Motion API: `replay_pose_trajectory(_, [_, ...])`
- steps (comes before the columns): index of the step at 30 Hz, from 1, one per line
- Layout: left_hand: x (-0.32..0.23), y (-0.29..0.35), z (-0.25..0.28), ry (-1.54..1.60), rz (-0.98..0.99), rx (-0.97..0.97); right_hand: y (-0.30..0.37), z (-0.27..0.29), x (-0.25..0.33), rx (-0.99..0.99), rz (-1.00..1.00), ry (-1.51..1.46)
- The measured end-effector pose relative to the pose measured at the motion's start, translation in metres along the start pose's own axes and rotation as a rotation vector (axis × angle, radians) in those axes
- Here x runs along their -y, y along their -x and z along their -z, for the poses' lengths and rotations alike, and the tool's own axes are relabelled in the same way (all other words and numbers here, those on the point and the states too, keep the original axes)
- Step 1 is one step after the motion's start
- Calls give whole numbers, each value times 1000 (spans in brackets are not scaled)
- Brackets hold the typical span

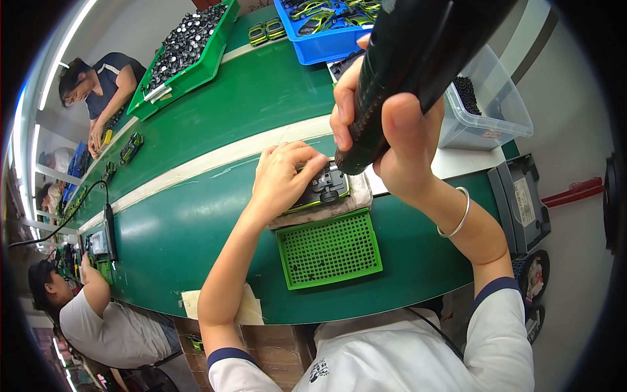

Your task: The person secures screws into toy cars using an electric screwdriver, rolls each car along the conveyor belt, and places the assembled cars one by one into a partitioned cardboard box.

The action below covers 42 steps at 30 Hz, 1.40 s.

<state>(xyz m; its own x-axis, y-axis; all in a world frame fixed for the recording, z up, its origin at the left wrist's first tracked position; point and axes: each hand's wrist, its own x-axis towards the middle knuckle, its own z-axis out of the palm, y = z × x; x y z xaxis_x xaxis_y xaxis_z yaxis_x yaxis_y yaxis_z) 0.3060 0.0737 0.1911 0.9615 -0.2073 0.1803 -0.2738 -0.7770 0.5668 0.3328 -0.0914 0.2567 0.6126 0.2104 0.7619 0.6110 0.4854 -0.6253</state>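
Observation:
My right hand [411, 147] is wrapped round a thick black electric screwdriver [405, 65], held upright with its lower end at the toy car. The toy car [324, 186] lies wheels-up, its dark underside and a green-yellow edge showing. Fingers of my left hand [277, 176] press on the car's left part and hide some of it. Beneath the car is a pale cloth-like pad [358, 196]. Just nearer to me sits a shallow green perforated tray [330, 251] with small dark pieces in it. Whether the screwdriver's tip touches a screw is hard to see.
A blue bin [307, 49] of car bodies and a green bin [212, 62] of black parts stand at the back. On the right are a clear plastic box [490, 124] and a grey tray [519, 202]. Two co-workers sit along the green table [163, 228] at left.

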Motion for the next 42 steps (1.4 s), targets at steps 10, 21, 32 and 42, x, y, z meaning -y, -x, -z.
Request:
replay_pose_trajectory(10, [-9, 4, 2, -64, -60, -8, 11, -1, -20, -124, -122, -95])
replay_pose_trajectory(21, [-6, 4, -2, -91, -128, -71, 23, -2, -38, -16, -82, -41])
replay_pose_trajectory(32, [-5, 2, -3, 97, -68, -68, 17, -4, -29, -28, -129, -18])
replay_pose_trajectory(42, [-9, 0, 3, 221, 139, 62, -4, 22, 17, 74, -92, 18])
